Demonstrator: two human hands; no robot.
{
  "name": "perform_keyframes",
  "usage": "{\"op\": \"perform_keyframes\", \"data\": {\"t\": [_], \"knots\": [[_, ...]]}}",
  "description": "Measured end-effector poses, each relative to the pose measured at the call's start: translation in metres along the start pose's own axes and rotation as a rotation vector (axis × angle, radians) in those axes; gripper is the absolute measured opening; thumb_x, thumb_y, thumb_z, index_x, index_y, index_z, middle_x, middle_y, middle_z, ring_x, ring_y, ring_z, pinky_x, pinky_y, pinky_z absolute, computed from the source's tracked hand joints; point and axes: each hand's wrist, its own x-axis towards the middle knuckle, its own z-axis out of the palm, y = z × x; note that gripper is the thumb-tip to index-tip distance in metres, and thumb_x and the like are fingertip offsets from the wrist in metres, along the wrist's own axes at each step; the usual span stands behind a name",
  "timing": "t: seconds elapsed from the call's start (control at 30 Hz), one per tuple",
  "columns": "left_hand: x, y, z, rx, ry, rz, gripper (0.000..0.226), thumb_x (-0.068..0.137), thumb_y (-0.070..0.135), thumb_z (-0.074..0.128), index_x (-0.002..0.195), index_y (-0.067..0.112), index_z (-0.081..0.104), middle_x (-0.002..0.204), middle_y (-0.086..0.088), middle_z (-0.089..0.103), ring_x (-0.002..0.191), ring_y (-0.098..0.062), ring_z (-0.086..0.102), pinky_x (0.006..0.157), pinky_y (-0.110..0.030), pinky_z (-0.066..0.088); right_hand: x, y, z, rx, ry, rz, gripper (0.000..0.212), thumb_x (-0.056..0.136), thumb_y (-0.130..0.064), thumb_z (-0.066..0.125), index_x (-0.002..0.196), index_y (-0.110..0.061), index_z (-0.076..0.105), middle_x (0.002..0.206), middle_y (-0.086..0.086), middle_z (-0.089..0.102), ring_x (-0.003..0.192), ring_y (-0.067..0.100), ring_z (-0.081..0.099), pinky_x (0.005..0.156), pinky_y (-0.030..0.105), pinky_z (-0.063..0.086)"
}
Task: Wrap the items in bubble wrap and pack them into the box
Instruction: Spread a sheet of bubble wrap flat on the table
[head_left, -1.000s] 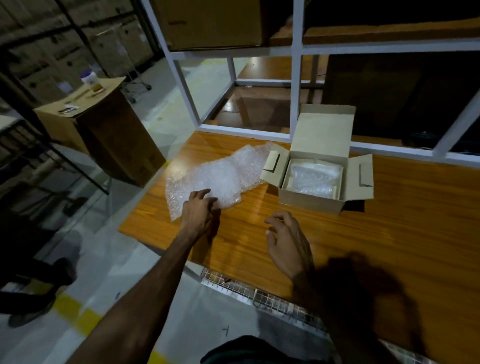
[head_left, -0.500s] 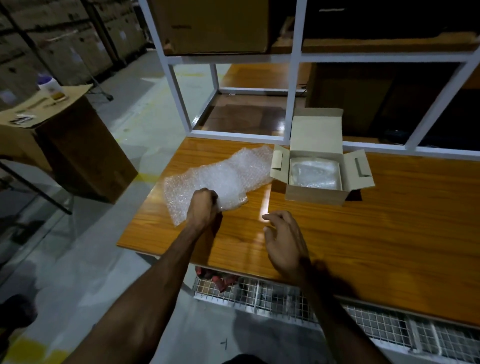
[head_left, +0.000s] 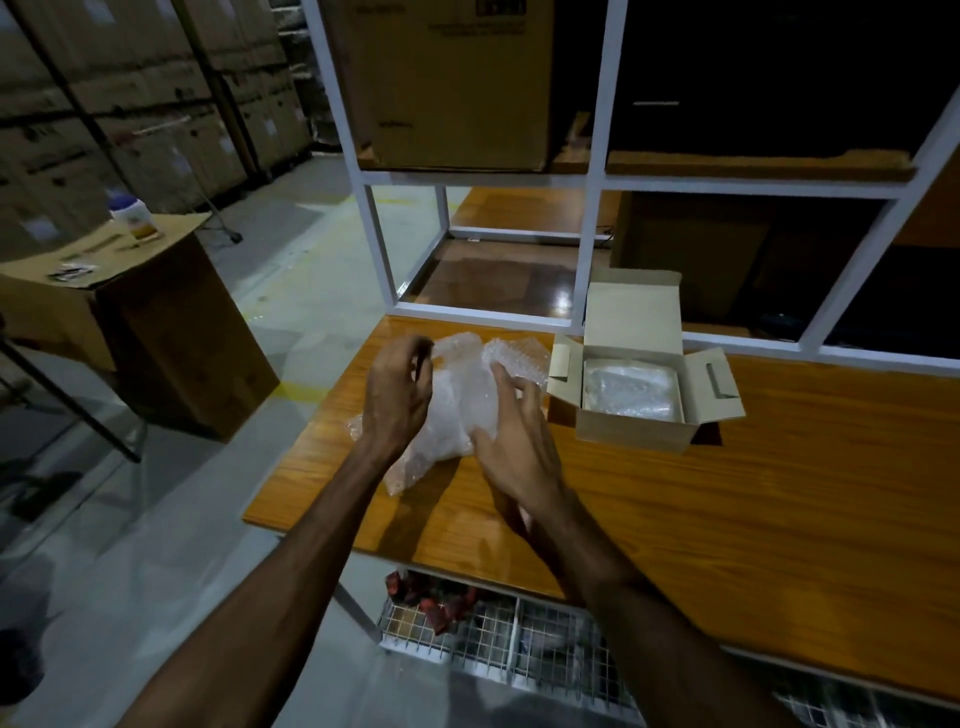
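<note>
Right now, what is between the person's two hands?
In the head view, the bubble wrap fills the gap, partly lifted off the wooden table: the left hand grips its left side, the right hand presses its right.

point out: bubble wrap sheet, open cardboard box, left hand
bubble wrap sheet (head_left: 457, 405), head view, on the bunched middle between the hands.
open cardboard box (head_left: 631, 436), head view, on its front wall.
left hand (head_left: 397, 397), head view, on the back of the hand.
</note>
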Motion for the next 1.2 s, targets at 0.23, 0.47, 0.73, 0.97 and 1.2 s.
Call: {"op": "perform_keyframes", "data": {"t": [0.23,0.47,0.73,0.97,1.2], "knots": [[0.01,0.039,-0.023,-0.116,-0.081,0.151,0.008,0.096,0.003,0.071,0.099,0.009,0.068,0.091,-0.005,0.069,0.082,-0.021,0.066,0.071,-0.043,0.057,0.03,-0.022,0.023,-0.004,0.104,0.157,0.091,0.091,-0.051,0.07,0.159,-0.036,0.011,0.162,0.007,0.029,0.125,0.03,0.058,0.087,0.042,0.058],[0.022,0.014,-0.048,0.082,-0.208,0.176,0.042,0.07,-0.026,0.062,0.088,0.013,0.059,0.095,-0.001,0.059,0.086,-0.022,0.057,0.067,-0.047,0.055,0.033,0.014,-0.029,-0.108,0.323,0.117,0.035,0.096,-0.007,0.064,0.124,-0.027,0.07,0.124,-0.005,0.071,0.103,0.015,0.067,0.082,0.035,0.06],[-0.017,0.024,-0.02,0.154,-0.384,0.18,0.052,0.076,-0.025,0.062,0.113,0.012,0.061,0.106,-0.005,0.057,0.099,-0.022,0.051,0.071,-0.041,0.054,0.009,0.081,-0.103,-0.289,0.263,0.012,0.028,0.092,-0.009,0.07,0.116,-0.021,0.074,0.119,-0.001,0.073,0.111,0.018,0.066,0.093,0.035,0.055],[-0.022,0.049,0.01,0.221,-0.462,0.236,0.038,0.085,-0.017,0.062,0.115,0.003,0.075,0.099,-0.01,0.056,0.1,-0.028,0.049,0.071,-0.03,0.035,-0.029,0.138,-0.168,-0.342,0.219,0.037,0.018,0.098,-0.016,0.066,0.114,-0.022,0.071,0.118,-0.003,0.071,0.108,0.013,0.064,0.084,0.031,0.056],[-0.049,0.099,0.022,0.225,-0.407,0.259,0.024,0.081,-0.01,0.075,0.101,0.002,0.074,0.099,-0.01,0.053,0.098,-0.027,0.046,0.068,-0.037,0.046,-0.075,0.195,-0.22,-0.459,0.311,0.015,0.025,0.093,-0.011,0.052,0.106,-0.017,0.071,0.11,0.001,0.065,0.104,0.02,0.058,0.085,0.036,0.048]]}}
